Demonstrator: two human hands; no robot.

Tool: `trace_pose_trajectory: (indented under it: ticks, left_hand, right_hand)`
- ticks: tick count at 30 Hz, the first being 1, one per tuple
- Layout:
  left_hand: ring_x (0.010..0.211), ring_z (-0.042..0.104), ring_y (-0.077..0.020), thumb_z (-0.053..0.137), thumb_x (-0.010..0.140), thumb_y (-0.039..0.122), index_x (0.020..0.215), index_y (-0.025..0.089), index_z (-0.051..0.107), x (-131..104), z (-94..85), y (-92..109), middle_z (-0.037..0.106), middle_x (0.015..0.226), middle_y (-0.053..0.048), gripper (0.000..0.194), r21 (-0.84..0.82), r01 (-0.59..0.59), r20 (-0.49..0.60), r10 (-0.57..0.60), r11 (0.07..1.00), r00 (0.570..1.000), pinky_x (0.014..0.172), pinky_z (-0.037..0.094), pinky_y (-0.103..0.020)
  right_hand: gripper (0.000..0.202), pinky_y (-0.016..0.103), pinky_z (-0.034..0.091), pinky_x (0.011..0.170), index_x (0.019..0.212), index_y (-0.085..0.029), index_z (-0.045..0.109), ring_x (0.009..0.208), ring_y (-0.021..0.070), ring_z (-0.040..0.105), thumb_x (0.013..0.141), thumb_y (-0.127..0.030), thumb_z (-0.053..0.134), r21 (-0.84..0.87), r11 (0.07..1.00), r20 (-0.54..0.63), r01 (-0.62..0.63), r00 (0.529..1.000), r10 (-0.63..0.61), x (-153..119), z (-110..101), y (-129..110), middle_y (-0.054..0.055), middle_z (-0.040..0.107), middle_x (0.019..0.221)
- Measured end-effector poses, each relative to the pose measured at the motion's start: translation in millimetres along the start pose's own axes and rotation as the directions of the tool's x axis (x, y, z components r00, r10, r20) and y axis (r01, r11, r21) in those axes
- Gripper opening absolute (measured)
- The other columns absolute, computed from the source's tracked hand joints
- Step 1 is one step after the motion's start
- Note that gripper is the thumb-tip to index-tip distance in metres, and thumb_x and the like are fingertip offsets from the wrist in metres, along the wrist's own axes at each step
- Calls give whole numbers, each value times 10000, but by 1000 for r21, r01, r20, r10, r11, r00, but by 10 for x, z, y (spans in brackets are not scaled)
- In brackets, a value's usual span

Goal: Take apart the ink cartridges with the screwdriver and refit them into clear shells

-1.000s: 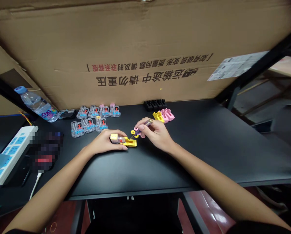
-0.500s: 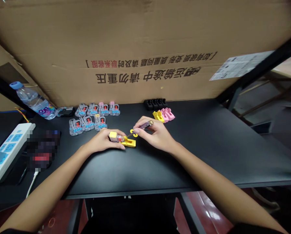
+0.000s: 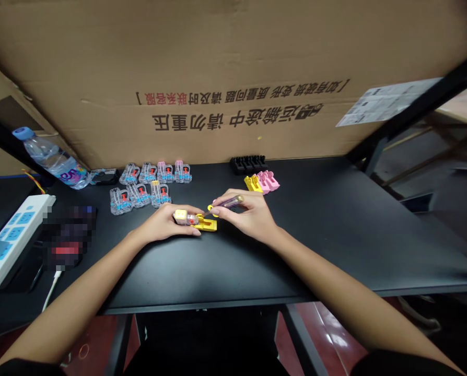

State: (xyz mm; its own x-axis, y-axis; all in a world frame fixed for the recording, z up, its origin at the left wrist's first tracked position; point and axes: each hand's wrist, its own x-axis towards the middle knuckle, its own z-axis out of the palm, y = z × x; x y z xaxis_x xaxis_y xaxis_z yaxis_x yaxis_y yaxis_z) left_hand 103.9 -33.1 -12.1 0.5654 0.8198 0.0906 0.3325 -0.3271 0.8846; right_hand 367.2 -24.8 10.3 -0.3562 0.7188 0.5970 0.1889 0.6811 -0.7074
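Looking from the near edge of the matte black worktop [image 3: 315,256], we find both hands working close together, forearms laid in from either side.

Left hand [image 3: 166,223]: closed around a yellow slotted plastic piece [image 3: 208,225] and a clear plastic block with a yellow end and red insert [image 3: 185,217], thumb on the near side, fingers on the far side. We cannot tell whether the two are joined. The grip probably serves to steady them, leaving the slotted end free.

Right hand [image 3: 255,214]: pinching a slim tool with a translucent purple handle [image 3: 232,201], tilted so its thin tip meets or nearly meets the yellow piece; we read this as a pen-like hold for fine control. A small yellow plastic ring [image 3: 211,209] shows just beside those fingertips, partly hidden.

Beyond, to the left: seven clear plastic assemblies with red and blue parts [image 3: 120,201], in two rows, presumably grouped for easy counting. Right of centre: yellow and pink moulded pieces [image 3: 267,181], side by side, apparently sorted by colour, with black moulded pieces [image 3: 248,164] behind.

Farthest: a brown printed cardboard panel [image 3: 233,52], upright.
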Motion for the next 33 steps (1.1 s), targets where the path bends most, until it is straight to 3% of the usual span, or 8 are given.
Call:
trace_pose_trajectory:
  ticks: [8,12,15,19,23,26,33]
  left_hand:
    - [885,789,-200,910,814,436,1305,174,772,2,0,-36,841,1120,-88,573,-40,22,27,-21,999,999,835,620,-298]
    - [949,800,-217,909,822,425,1263,183,791,7,-6,-20,838,1149,-85,517,-6,0,23,0,1000,1000,868,620,-304]
    - [1000,804,-230,891,855,404,1228,190,804,11,-9,24,839,1148,-88,439,62,-106,-21,108,992,994,922,621,-327]
    - [1050,805,-240,827,931,382,1230,204,797,12,-21,68,831,1178,-103,349,223,-288,-89,313,931,945,955,639,-365]
    - [1096,801,-234,761,991,354,1254,212,781,1,-45,42,818,1227,-102,300,367,-373,-107,437,852,893,972,655,-369]
    - [1121,796,-223,732,1015,343,1275,207,766,-4,-51,-17,810,1252,-100,295,448,-360,-137,461,818,877,991,653,-361]
    - [1123,799,-233,732,1013,337,1283,205,768,10,-25,-104,814,1248,-103,303,434,-325,-136,418,840,898,999,653,-374]
  right_hand:
    - [233,305,564,601,809,-203,787,679,175,709,963,-377,785,58,988,-44,-143,988,146,20,-37,-61,44,770,769]
    - [260,307,540,593,799,-207,763,624,157,674,985,-388,752,62,996,0,-67,998,67,10,-39,-81,33,758,749]
    - [212,314,537,610,836,-210,761,641,163,686,986,-360,749,59,998,41,13,999,-16,-11,-24,-64,32,759,766]
    - [127,335,557,654,902,-214,760,709,181,718,992,-299,732,46,997,72,63,995,-66,-25,-19,-22,49,771,837]
    - [77,361,581,673,964,-224,762,729,196,729,995,-278,716,6,994,52,111,992,-111,-13,-36,-6,66,779,884]
    - [57,365,594,683,1000,-228,767,756,201,738,993,-255,717,-16,990,57,141,989,-140,-8,-50,2,70,781,907]
    - [86,378,629,722,1047,-236,783,798,214,741,988,-228,721,-17,980,76,197,978,-195,-6,-60,5,76,784,928]
